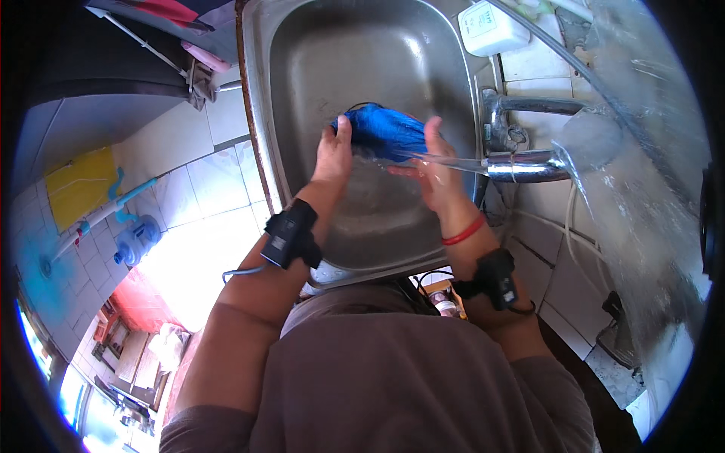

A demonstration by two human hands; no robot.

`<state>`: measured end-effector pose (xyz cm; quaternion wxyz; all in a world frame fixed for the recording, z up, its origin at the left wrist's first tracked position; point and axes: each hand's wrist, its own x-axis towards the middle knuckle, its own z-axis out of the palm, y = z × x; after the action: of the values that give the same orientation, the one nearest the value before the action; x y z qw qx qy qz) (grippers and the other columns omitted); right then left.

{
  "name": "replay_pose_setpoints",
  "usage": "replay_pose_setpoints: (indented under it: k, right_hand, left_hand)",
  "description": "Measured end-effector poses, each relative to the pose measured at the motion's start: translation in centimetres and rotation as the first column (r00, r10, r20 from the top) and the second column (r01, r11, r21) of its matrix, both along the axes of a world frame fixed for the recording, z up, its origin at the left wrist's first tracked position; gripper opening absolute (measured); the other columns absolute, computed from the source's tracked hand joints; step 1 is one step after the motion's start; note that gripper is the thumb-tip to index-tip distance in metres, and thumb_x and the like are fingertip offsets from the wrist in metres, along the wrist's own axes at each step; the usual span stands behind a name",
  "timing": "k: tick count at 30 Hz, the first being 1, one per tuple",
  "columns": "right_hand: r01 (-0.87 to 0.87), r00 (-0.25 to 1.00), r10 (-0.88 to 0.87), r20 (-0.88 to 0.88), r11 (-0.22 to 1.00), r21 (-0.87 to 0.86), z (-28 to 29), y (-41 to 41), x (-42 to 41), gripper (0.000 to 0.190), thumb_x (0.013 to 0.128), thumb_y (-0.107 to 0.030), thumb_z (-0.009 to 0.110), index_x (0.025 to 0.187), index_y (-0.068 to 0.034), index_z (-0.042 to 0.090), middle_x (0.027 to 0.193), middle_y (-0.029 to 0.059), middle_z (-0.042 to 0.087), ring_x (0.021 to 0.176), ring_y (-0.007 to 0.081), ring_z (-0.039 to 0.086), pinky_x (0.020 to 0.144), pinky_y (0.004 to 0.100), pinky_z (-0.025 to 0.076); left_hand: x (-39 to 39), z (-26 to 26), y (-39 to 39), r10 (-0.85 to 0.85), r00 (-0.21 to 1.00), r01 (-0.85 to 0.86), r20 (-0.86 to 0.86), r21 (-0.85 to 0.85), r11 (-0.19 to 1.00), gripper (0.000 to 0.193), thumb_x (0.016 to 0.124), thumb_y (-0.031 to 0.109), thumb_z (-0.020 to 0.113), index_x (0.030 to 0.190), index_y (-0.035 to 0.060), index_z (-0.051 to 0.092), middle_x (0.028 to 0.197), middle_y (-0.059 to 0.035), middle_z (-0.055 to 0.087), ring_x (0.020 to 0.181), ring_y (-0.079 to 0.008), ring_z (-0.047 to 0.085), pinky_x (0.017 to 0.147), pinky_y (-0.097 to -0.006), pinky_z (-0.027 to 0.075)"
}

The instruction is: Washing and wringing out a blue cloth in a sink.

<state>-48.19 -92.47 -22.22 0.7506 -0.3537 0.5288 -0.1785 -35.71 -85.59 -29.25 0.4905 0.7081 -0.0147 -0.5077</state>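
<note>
A wet blue cloth (385, 127) is stretched between my two hands above the floor of a stainless steel sink (374, 221). My left hand (336, 148) grips its left end, thumb on top. At the right end, my right hand (439, 167) holds the cloth with the thumb raised along its edge and some fingers spread below. A stream of water (453, 163) runs from the chrome faucet (521, 166) across my right hand onto the cloth. The undersides of the cloth and several fingertips are hidden.
A white plastic container (493, 28) with a label stands at the sink's upper right corner. Clear plastic sheeting (640, 187) hangs along the right side by the faucet. A blue water jug (139, 240) is at the far left. Black devices (291, 235) are strapped to both forearms.
</note>
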Motion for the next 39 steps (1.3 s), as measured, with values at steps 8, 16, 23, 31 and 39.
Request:
replay_pose_setpoints:
  k: [8,16,23,31,39]
  right_hand:
    - [-0.148,0.918,-0.008,-0.397,0.921,-0.36,0.2,-0.3,-4.0,0.048,0.088,-0.044,0.039,0.108,-0.003,0.055,0.098,0.009,0.057,0.083,0.0167,0.058,0.065,0.027,0.05]
    - [-0.064,0.968,-0.021,-0.252,0.944,-0.324,4.2,-0.2,-5.2,0.041,0.088,-0.039,0.044,0.102,-0.002,0.056,0.095,0.0072,0.058,0.078,0.0148,0.059,0.057,0.0279,0.053]
    - [-0.051,0.999,0.053,0.01,0.984,-0.172,7.9,0.9,-5.9,0.035,0.086,-0.032,0.051,0.101,-0.001,0.057,0.092,0.0098,0.058,0.072,0.0167,0.059,0.06,0.03,0.053]
    - [-0.16,0.979,0.187,0.085,0.953,-0.256,10.8,0.9,-5.8,0.027,0.084,-0.013,0.053,0.11,-0.004,0.055,0.101,0.0057,0.057,0.082,0.014,0.058,0.06,0.0255,0.052]
    - [-0.439,0.822,-0.041,-0.568,0.591,-0.677,5.9,0.5,-6.9,0.04,0.085,-0.038,0.051,0.08,0.001,0.058,0.063,0.0152,0.055,0.061,0.017,0.055,0.058,0.0311,0.04]
  left_hand:
    - [1.0,3.3,1.5,-0.021,0.973,-0.01,-0.231,-0.133,0.991,0.019,0.09,0.022,0.041,0.094,0.0055,0.051,0.063,-0.0009,0.047,0.044,-0.0098,0.04,0.041,-0.023,0.032]
    - [0.1,7.9,1.5,0.024,0.775,-0.229,-0.632,-0.246,0.942,0.035,0.091,0.04,0.035,0.067,0.0146,0.035,0.052,0.0056,0.024,0.04,-0.0073,0.015,0.038,-0.0238,0.012]
    - [-0.9,8.3,2.3,-0.071,0.863,-0.154,-0.5,-0.394,0.906,0.014,0.087,0.021,0.049,0.089,0.0077,0.053,0.071,-0.0036,0.052,0.063,-0.0164,0.055,0.058,-0.0269,0.045]
    - [-2.7,9.0,3.9,-0.319,0.932,0.189,-0.173,-0.517,0.835,0.021,0.08,0.005,0.054,0.101,0.0042,0.054,0.091,-0.0017,0.058,0.086,-0.0117,0.052,0.08,-0.027,0.04]
    - [-4.3,11.1,2.9,-0.252,0.926,0.119,-0.283,-0.414,0.902,0.027,0.089,0.026,0.045,0.096,0.0015,0.054,0.08,-0.0046,0.059,0.075,-0.0116,0.054,0.073,-0.0272,0.043]
